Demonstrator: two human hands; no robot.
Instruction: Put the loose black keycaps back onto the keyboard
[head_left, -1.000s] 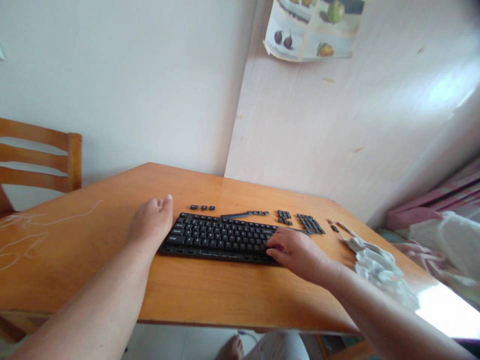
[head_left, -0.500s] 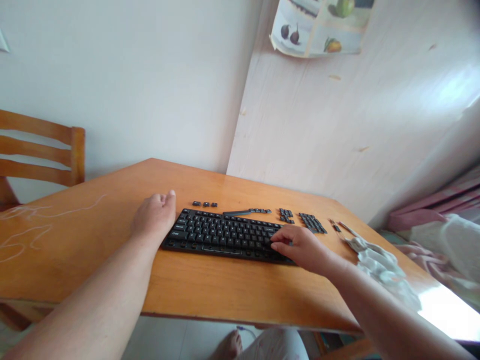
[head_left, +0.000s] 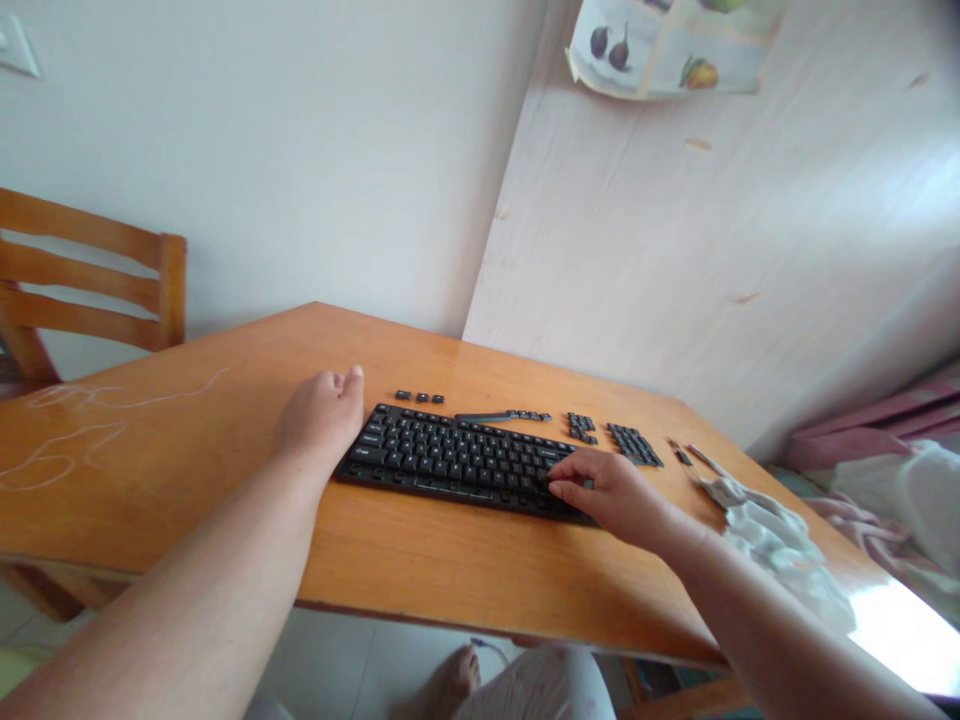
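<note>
A black keyboard [head_left: 457, 460] lies on the orange wooden table [head_left: 187, 470]. My left hand [head_left: 322, 415] rests against the keyboard's left end, fingers curled together, holding it steady. My right hand [head_left: 607, 488] lies on the keyboard's right end, fingertips bent down and pinched on the keys there; what they hold, if anything, is hidden. Loose black keycaps sit behind the keyboard: three small ones [head_left: 420, 397], a long bar with a short row [head_left: 502, 415], a small cluster [head_left: 581, 428] and a larger block [head_left: 634, 444].
A crumpled white cloth [head_left: 772, 545] lies on the table's right side, with small dark bits [head_left: 682, 456] beside it. A wooden chair [head_left: 90, 280] stands at the left. The walls meet in a corner behind the table. Bedding [head_left: 892, 480] is at the right, my foot [head_left: 450, 685] below.
My view has shifted slightly, so everything sits a little further right and higher. My right hand's fingers have crept a bit along the right-hand keys. My left hand has stayed at the keyboard's end.
</note>
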